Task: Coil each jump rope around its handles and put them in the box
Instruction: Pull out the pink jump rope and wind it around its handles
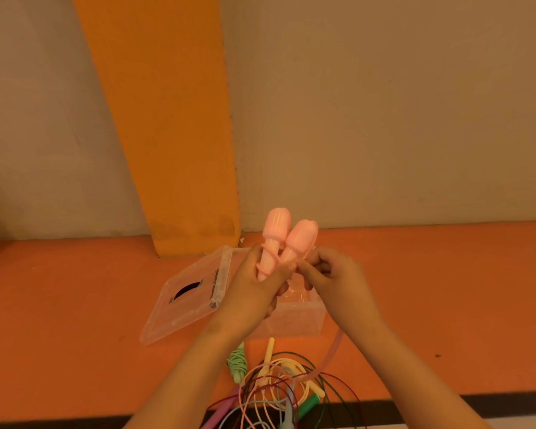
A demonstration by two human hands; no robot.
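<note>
Tangled ropes [279, 388] on orange surface [75, 289], beige wall [384, 103].

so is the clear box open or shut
Open: the clear box has its hinged lid swung back flat on the orange surface to its left, behind the left hand.

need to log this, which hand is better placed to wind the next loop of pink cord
Right hand: it pinches the loose pink cord, while the left hand grips both pink handles.
</note>
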